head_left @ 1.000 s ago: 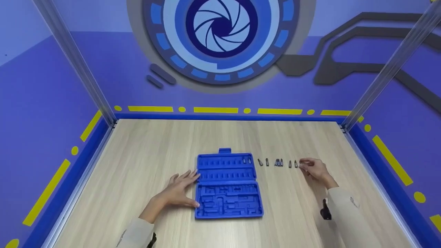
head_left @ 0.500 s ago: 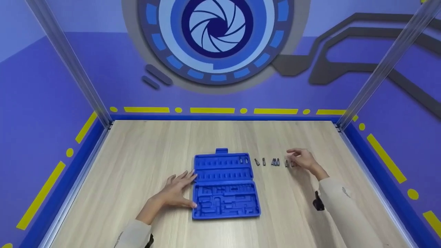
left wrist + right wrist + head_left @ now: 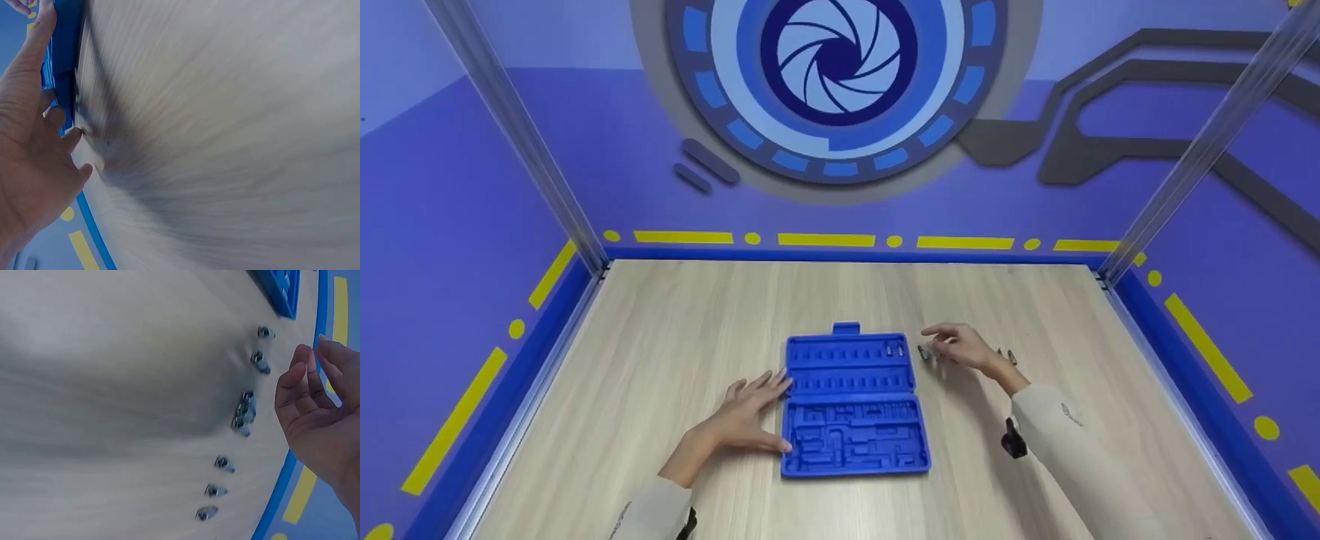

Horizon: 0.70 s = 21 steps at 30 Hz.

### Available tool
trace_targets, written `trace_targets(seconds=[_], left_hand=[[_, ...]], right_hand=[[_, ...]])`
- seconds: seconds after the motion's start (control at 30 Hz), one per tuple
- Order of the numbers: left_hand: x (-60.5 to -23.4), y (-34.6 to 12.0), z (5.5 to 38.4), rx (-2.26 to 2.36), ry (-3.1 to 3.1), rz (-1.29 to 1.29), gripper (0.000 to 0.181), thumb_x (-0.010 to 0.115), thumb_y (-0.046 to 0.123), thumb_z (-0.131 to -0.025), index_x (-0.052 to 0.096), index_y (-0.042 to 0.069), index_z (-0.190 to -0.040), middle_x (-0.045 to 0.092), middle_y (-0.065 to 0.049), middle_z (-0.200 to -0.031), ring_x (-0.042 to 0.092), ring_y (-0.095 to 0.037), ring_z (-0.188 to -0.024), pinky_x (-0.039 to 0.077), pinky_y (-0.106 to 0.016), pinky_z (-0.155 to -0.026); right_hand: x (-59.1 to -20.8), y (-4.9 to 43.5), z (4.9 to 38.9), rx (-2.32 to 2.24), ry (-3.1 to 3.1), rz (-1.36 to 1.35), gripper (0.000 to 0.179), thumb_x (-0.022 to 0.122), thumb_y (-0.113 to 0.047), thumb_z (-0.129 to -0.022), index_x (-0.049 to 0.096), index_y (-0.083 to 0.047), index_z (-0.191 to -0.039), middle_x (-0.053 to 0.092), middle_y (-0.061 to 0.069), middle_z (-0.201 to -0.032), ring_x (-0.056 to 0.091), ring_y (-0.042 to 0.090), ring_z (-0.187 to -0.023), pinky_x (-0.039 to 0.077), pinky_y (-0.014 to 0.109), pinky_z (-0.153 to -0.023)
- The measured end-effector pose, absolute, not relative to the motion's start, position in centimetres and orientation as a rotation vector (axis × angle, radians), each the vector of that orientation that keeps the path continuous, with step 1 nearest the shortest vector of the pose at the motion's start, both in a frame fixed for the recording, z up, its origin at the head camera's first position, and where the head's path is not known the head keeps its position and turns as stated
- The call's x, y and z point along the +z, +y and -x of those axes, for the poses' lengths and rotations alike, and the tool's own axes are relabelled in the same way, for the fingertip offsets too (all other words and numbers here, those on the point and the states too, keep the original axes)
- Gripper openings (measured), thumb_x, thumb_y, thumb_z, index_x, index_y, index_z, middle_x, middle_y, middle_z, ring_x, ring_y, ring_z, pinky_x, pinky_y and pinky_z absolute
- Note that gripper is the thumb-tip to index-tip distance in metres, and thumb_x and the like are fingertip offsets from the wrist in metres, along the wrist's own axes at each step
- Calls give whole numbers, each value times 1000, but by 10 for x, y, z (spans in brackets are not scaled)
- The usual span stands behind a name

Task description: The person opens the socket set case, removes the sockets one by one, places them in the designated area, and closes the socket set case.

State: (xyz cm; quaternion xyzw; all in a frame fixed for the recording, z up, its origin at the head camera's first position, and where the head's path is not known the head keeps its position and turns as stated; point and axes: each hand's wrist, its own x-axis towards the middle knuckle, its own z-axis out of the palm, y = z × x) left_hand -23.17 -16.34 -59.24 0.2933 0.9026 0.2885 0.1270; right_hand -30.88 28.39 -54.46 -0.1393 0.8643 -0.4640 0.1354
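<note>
A blue plastic tool case [image 3: 847, 395] lies unfolded flat on the table, its two halves moulded with slots. Two small metal screwdriver bits [image 3: 894, 350] sit in the upper right of its far half. My left hand [image 3: 746, 416] rests along the case's left side, fingers spread, thumb and fingertips at its edge. To the right of the case, my right hand [image 3: 964, 349] hovers over a row of loose bits, partly hiding them from the head. In the right wrist view its fingers are loosely bent with nothing visible between them; several bits [image 3: 223, 464] stand on the table beside it.
The wooden tabletop [image 3: 697, 315] is bounded by blue printed panels, with metal posts [image 3: 540, 157] at the back corners. A catch tab [image 3: 846, 328] sticks out from the case's far edge. Three of the loose bits [image 3: 244, 410] are clustered together.
My right hand has moved left along the row of bits, from its right end toward the case. The left hand stays at the case's side.
</note>
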Motion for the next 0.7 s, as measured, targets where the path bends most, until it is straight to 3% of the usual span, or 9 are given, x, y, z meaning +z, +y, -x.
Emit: trace_targets(seconds=[0.3, 0.5, 0.7], left_hand=[[-593, -164, 235, 817, 2641, -859, 119, 88, 58, -70, 30, 7, -161, 22, -19, -169, 16, -51, -155, 9, -77, -118], [-594, -163, 236, 795, 2661, -886, 119, 88, 59, -69, 32, 8, -160, 22, -17, -170, 7, -51, -157, 4, -76, -120], [-594, -163, 234, 762, 2689, -882, 119, 89, 60, -67, 35, 8, -159, 21, -19, -170, 5, -50, -157, 3, -75, -120]], right_hand=[[-555, 246, 318, -1327, 2514, 390, 33, 59, -7, -102, 63, 8, -131, 68, 27, -106, 63, 24, -81, 50, 27, -65], [-559, 223, 322, -1279, 2536, 331, 34, 61, -8, -101, 63, 9, -131, 69, 21, -105, 65, 18, -80, 55, 28, -66], [-568, 209, 325, -1154, 2654, 285, 29, 63, -5, -99, 67, 11, -122, 72, 21, -99, 61, 13, -70, 50, 21, -58]])
